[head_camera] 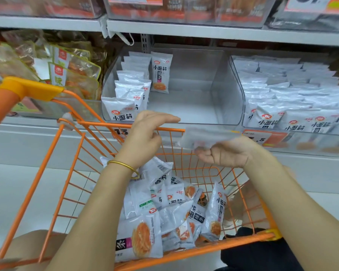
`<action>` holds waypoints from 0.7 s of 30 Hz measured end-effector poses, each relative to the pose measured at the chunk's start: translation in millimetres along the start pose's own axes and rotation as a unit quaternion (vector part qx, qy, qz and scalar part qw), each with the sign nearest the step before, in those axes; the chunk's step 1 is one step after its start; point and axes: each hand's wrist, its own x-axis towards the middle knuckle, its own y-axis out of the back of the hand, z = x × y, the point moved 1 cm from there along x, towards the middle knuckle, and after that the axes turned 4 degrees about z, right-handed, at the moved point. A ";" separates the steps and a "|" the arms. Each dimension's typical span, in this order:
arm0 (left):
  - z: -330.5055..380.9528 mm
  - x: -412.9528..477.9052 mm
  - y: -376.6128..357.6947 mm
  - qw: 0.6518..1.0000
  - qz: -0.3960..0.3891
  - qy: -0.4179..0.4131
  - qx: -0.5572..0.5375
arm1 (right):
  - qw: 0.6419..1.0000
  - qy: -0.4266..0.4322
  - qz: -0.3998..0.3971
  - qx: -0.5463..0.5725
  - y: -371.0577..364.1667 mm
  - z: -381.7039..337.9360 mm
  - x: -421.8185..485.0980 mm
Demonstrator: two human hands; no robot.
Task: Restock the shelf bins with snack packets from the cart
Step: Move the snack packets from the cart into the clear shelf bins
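Middle clear bin [225,90] is barely started: one row of packets [129,90] stands along its left wall, the rest is bare plastic floor. The neighbouring bin [292,90] is packed full. Plenty left to do, going by the heap of packets [164,208], glossy, crinkled white pillows, in the orange wire cart [125,259]. The right hand [229,153] has its grip closed on a blurred white packet [207,136] at the bin's front lip. The left hand [145,133] hovers over the cart, grip released, fingers straight.

Grey metal shelving [204,32] above pale tiled floor [18,192].

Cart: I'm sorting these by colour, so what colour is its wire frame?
The cart is orange, clearest in the head view.
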 end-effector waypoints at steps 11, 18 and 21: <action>12.9 1.5 -9.0 0.964 -0.006 0.138 -0.228 | 0.978 0.027 0.054 -0.201 -22.5 14.8 8.3; 9.1 5.3 -8.0 0.959 0.024 0.159 -0.232 | 0.915 0.255 0.082 -0.302 -37.1 -3.2 1.0; 6.6 6.3 -7.5 0.967 0.016 0.159 -0.200 | 0.910 0.259 0.088 -0.311 -43.5 -6.4 8.4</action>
